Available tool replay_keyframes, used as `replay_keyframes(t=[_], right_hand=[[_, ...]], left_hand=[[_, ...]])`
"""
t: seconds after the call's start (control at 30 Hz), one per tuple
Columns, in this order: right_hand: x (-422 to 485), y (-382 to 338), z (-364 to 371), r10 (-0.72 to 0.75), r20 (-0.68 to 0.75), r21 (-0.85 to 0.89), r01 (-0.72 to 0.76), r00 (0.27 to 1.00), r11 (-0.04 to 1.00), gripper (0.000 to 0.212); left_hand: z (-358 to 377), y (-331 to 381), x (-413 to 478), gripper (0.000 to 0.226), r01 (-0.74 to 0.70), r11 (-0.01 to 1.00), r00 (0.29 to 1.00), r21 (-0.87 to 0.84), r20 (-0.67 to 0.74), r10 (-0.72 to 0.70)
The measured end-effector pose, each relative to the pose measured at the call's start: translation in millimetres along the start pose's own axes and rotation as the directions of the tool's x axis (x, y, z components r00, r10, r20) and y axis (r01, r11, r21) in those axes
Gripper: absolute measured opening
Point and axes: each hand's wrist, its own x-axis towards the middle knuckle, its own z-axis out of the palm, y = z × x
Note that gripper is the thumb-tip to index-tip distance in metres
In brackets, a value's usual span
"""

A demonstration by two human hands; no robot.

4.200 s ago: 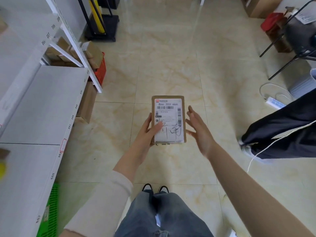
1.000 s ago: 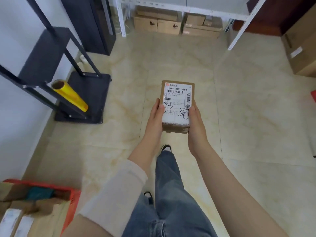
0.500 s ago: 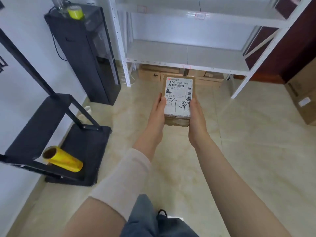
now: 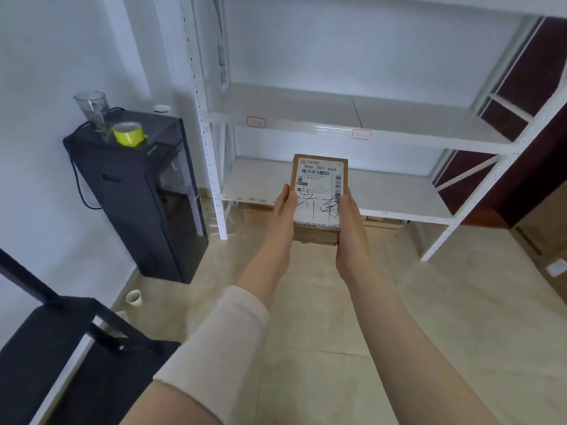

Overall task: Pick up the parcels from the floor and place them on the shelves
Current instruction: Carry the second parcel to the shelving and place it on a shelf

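Note:
A small brown cardboard parcel [image 4: 319, 191] with a white shipping label and black handwriting is held up in front of me. My left hand [image 4: 283, 214] grips its left side and my right hand [image 4: 349, 222] grips its right side. Straight ahead stands a white metal shelf unit [image 4: 383, 130]. The parcel is level with the unit's lower shelf board [image 4: 399, 191] and still short of it. Both visible shelf boards are bare.
A black water dispenser [image 4: 138, 204] stands left of the shelf, with a clear jug [image 4: 92, 108] and a yellow tape roll [image 4: 127, 134] on top. Brown boxes [image 4: 380, 223] lie under the lowest shelf. A black stand [image 4: 61, 348] fills the lower left corner. A small cup [image 4: 134, 297] sits on the floor.
I have turned away from the open floor and come up to the white shelf unit. My right hand closed on the parcel, and both hands raised it toward the shelves.

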Motion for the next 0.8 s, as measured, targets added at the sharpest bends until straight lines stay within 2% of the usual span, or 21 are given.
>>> replay_keyframes(t=[0.1,0.2,0.3,0.43,0.5,0.67,0.8], right_hand=[[51,-3,20,0.011,-0.036,0.018,-0.011,0.999,1.000,0.061],[102,-2,31,0.015,-0.057,0.020,-0.014,0.998,1.000,0.058],[156,0,36,0.027,-0.083,-0.001,-0.027,0.996,1.000,0.058],[236,-1,38,0.032,-0.072,0.027,-0.030,0.997,0.999,0.054],[278,-6,37,0.027,-0.063,0.058,-0.024,0.998,0.998,0.053],[376,-25,44,0.073,-0.055,0.101,-0.067,0.996,0.993,0.058],[450,-37,68,0.099,-0.021,0.116,-0.096,0.995,0.989,0.044]], left_hand=[[-6,12,53,0.071,0.022,1.000,1.000,-0.009,-0.020,-0.022],[-7,14,102,0.058,0.040,0.999,0.999,-0.036,-0.022,-0.041],[-5,12,156,0.055,0.054,0.998,0.998,-0.044,-0.019,-0.055],[5,12,239,0.065,0.047,0.997,0.998,-0.055,-0.041,-0.049],[14,13,281,0.062,0.025,0.997,0.999,-0.077,-0.041,-0.028],[32,29,371,0.073,-0.004,1.000,0.998,-0.016,-0.066,0.003],[25,48,443,0.074,-0.007,0.999,0.993,-0.034,-0.115,0.003]])
